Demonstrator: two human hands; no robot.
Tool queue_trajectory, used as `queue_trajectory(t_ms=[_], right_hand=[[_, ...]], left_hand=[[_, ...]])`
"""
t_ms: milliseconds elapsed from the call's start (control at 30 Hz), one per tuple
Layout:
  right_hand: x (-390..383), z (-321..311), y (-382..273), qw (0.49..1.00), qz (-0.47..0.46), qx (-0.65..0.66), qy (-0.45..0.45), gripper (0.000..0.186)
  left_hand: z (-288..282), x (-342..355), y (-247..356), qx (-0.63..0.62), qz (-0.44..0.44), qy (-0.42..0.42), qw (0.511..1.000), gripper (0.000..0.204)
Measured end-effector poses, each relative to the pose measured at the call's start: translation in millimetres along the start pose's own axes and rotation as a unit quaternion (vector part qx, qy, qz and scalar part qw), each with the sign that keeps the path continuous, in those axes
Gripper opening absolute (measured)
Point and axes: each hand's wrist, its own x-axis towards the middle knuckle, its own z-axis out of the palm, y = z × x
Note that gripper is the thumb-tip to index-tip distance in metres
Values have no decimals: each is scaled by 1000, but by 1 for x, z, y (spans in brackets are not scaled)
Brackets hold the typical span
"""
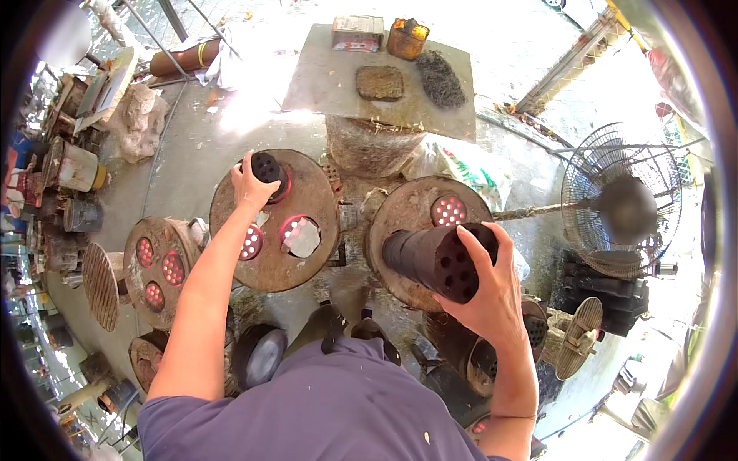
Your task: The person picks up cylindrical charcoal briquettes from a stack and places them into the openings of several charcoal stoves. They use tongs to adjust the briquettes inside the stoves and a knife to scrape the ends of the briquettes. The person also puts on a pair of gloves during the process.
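The person's left hand (251,184) grasps a dark honeycomb coal briquette (266,167), the thumb on one side and the fingers on the other, and this briquette is at the upper part of the middle round stove top (315,200). The right hand (496,296) is spread around the upper end of a stack of dark honeycomb briquettes (430,253), which is over the right round stove top (400,211); the view from above does not allow one to tell whether the lower end rests on it. Near the left hand, a glowing briquette (250,243) and a pale, flat piece (302,237) lie on the middle stove top, and beside the stack another glowing perforated disc (448,210) sits in its opening. The briquettes are probably stiff and rather heavy for their size, but brittle, with dusty sides which may slip a little under bare skin. It seems best to hold each one around its outer wall with wide finger contact, away from the thin edges of the holes; the stack needs care, as its joints could slide apart when it is tilted.
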Motion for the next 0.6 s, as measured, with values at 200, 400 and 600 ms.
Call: queue_trajectory(t_ms=[200,400,600], right_hand=[[1,-16,35,991,14,54,125,87],[32,11,117,965,118,24,233,84],[62,126,194,982,125,-3,143,83]], left_hand=[[13,-12,-24,23,33,-9,999,105],[-54,-55,115,-87,229,-44,968,91],[-97,-153,265,-196,392,-283,853,91]])
